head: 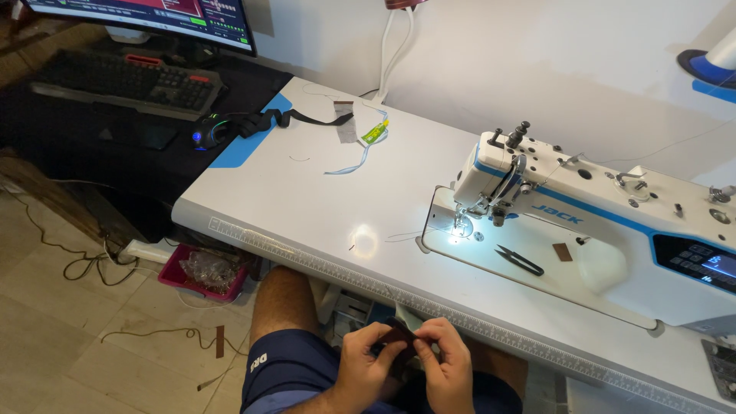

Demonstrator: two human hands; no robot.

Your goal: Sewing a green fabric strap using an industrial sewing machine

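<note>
Your left hand (366, 366) and right hand (448, 366) pinch one small strap (396, 334) — dark brown, flat; fingers closed on it, below the counter (307, 199) edge.

One head-worn camera looks steeply down from above the seated person. It faces the white table (307, 192) (hands close below).

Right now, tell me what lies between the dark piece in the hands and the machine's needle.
The table edge rises between them: both hands hold the dark piece below it, over the lap. On the machine bed, the snips lie right of the needle, off that path.
</note>
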